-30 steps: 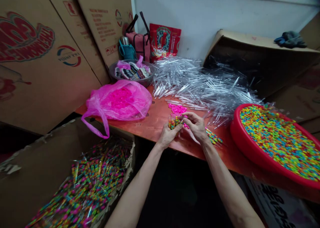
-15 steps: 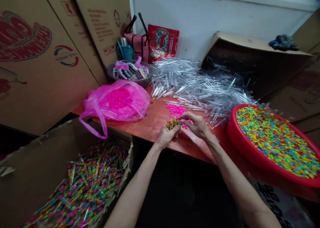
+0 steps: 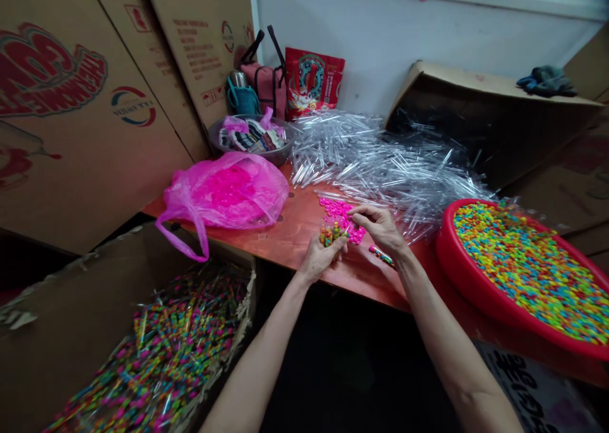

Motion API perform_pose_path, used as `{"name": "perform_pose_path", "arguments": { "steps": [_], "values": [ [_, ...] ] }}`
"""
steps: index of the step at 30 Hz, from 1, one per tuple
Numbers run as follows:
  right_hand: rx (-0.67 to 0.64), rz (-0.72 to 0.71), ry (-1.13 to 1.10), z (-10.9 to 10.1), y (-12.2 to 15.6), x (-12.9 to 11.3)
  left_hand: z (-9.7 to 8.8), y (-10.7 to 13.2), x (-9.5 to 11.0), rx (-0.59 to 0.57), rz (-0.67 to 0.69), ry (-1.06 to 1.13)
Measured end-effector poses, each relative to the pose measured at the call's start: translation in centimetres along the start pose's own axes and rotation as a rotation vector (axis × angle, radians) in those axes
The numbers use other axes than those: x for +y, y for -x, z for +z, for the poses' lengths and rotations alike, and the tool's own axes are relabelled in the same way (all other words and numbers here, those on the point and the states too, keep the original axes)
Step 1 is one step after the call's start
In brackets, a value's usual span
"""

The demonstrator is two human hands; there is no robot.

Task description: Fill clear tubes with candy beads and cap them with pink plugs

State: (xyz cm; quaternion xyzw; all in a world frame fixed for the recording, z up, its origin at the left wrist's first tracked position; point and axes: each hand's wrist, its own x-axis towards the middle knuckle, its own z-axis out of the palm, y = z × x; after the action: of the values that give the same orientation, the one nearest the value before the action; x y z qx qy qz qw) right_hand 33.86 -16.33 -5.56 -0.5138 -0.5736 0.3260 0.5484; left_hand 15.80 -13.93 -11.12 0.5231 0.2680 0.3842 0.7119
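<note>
My left hand (image 3: 320,255) is closed around a small bunch of clear tubes filled with coloured candy (image 3: 330,234), held upright over the orange-red table (image 3: 295,230). My right hand (image 3: 378,227) hovers just right of the bunch with fingertips pinched together over a small heap of pink caps (image 3: 339,210); what the pinch holds is too small to make out. A filled tube (image 3: 380,254) lies on the table under my right wrist.
A heap of empty clear tubes (image 3: 380,160) covers the back of the table. A red basin of coloured candy (image 3: 523,268) stands right. A pink plastic bag (image 3: 223,192) lies left. A cardboard box of filled tubes (image 3: 157,350) sits below left.
My right hand has drawn slightly up and away from the bunch toward the pink caps. The left hand keeps holding the tubes in about the same place.
</note>
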Motion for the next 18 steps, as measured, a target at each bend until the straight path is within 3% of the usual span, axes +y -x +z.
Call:
{"name": "perform_pose_path", "arguments": {
  "steps": [3,9,18],
  "values": [
    [-0.072,0.0,0.021,-0.1,0.1,0.1,0.1,0.1,0.2,0.007,0.019,-0.01],
    [-0.049,-0.023,0.002,0.1,1.0,0.3,0.2,0.0,0.1,0.038,0.027,0.041],
    [0.191,-0.066,0.008,3.3,2.5,2.4,0.3,-0.1,-0.5,0.109,0.044,0.025]
  ]
}}
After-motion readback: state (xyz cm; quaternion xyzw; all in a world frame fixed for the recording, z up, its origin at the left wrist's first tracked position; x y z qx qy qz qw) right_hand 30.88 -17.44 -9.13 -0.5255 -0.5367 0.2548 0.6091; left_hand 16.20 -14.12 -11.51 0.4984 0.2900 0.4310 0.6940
